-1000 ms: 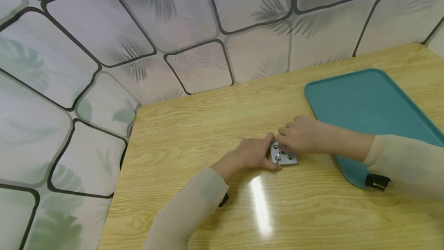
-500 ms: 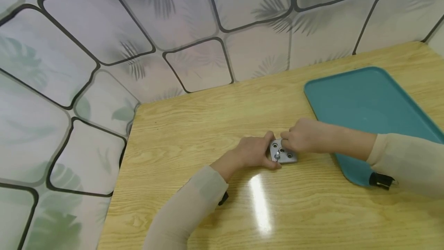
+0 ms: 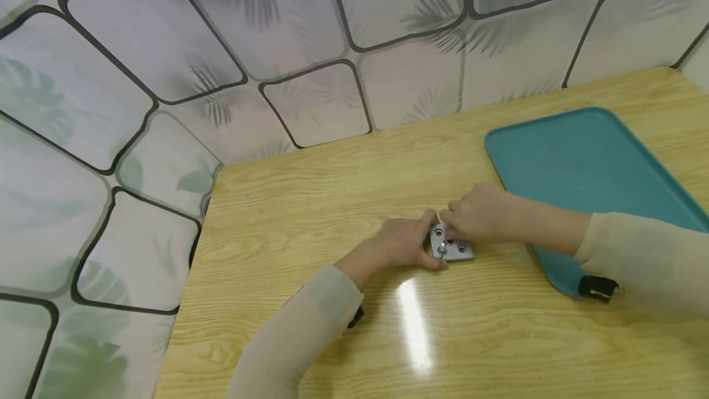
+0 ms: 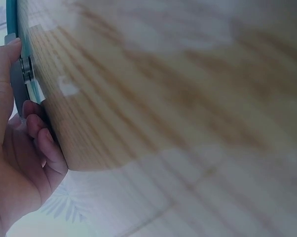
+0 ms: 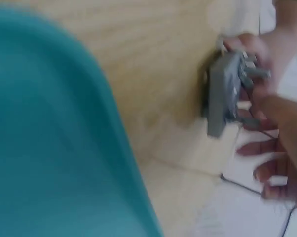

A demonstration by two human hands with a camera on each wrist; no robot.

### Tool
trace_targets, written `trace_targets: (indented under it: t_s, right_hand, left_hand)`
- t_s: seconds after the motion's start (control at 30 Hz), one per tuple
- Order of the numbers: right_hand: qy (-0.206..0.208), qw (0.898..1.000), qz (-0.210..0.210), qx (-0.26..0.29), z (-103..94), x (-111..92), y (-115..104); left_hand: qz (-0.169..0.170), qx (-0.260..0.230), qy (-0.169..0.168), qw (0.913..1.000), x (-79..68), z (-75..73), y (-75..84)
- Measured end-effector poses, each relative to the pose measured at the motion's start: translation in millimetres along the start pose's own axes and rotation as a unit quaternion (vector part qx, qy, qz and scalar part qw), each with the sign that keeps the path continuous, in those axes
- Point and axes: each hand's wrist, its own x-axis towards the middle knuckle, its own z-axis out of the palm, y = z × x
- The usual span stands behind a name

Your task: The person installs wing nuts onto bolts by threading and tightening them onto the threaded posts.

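Note:
A small grey metal plate [image 3: 461, 252] with several round holes sits on the wooden table, a bright bolt [image 3: 442, 247] standing up from it. My left hand [image 3: 407, 242] grips its left side, thumb at the near edge and fingers at the far edge. In the left wrist view the plate [image 4: 18, 81] is seen edge-on between thumb and fingers. Over its far right part my right hand [image 3: 479, 213] has curled fingers, pinching a bolt mostly hidden beneath them. The right wrist view, blurred, shows several metal posts [image 5: 257, 72] rising from the plate.
A teal tray [image 3: 576, 159] lies on the right of the wooden table [image 3: 310, 202], partly under the right forearm. A patterned wall covering [image 3: 310, 103] borders the table at the back and left. Black wrist straps [image 3: 597, 288] show below the sleeves.
My right hand shifted slightly to the right over the plate, then back to the left, its fingers staying curled. The left hand keeps its grip and the plate stays in place.

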Motion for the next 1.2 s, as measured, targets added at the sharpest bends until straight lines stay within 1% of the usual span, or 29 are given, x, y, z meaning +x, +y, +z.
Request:
trace_targets:
  t_s: [0.1, 0.17, 0.23, 0.3, 0.4, 0.47, 0.57, 0.6, 0.67, 0.73, 0.77, 0.83, 0.87, 0.93, 1.03, 1.1, 1.2]
  right_hand:
    - [-0.004, 0.998, -0.061, -0.033, -7.1, -2, 4]
    - [-0.002, 0.993, -0.100, -0.063, -9.9, -3, 6]
    - [0.001, 0.988, -0.122, -0.093, -10.7, -4, 7]
    - [0.007, 0.986, -0.130, -0.103, -9.3, -5, 8]
    - [0.016, 0.990, -0.109, -0.093, -3.7, -5, 6]
    - [0.029, 0.993, -0.080, -0.076, 0.9, -3, 3]
    - [0.031, 0.998, -0.021, -0.051, 5.5, 0, -3]
    - [0.025, 0.999, -0.002, -0.045, 6.1, 1, -5]
    - [0.002, 0.999, 0.032, -0.033, 5.2, 2, -8]
    - [-0.014, 0.998, 0.052, -0.023, 3.5, 3, -9]
    - [-0.017, 0.998, 0.054, -0.018, 2.0, 2, -9]
    - [-0.009, 0.999, 0.041, -0.010, -1.6, 2, -6]
    - [-0.003, 1.000, 0.024, -0.011, -3.9, 2, -5]
    - [0.006, 1.000, -0.018, -0.022, -8.2, 1, -2]
    - [0.000, 0.996, -0.079, -0.045, -13.2, 0, 1]
    - [-0.014, 0.994, -0.098, -0.055, -14.7, 0, 2]
    - [-0.022, 0.993, -0.103, -0.058, -14.4, 0, 2]
  left_hand:
    - [0.001, 0.003, -0.002, 1.0000, -0.1, 0.2, 0.1]
    - [-0.001, 0.004, -0.002, 1.0000, -0.2, 0.2, 0.3]
    - [-0.002, 0.003, -0.002, 1.0000, -0.3, 0.0, 0.5]
    - [0.000, 0.004, 0.000, 1.0000, -0.2, -0.3, 0.7]
    - [0.003, 0.000, 0.000, 1.0000, 0.0, -0.4, 0.8]
    - [0.003, 0.000, 0.001, 1.0000, -0.1, -0.6, 1.0]
    - [0.003, -0.002, 0.004, 1.0000, -1.0, -1.2, 1.2]
    - [0.003, -0.003, 0.004, 1.0000, -1.2, -1.4, 1.3]
    - [0.004, -0.005, 0.005, 1.0000, -1.1, -1.5, 1.4]
    - [0.005, -0.005, 0.004, 1.0000, -1.1, -1.5, 1.5]
    - [0.005, -0.005, 0.004, 1.0000, -0.9, -1.2, 1.4]
    - [0.004, -0.004, 0.001, 1.0000, -0.9, -1.0, 1.2]
    - [0.003, -0.003, -0.001, 1.0000, -0.9, -0.9, 1.0]
    - [0.001, -0.002, -0.002, 1.0000, -0.7, -0.5, 0.6]
    - [0.000, -0.002, -0.001, 1.0000, -0.2, -0.2, 0.1]
    - [0.000, -0.001, 0.002, 1.0000, 0.1, 0.1, -0.2]
    - [0.003, -0.002, 0.004, 1.0000, 0.4, 0.1, -0.3]
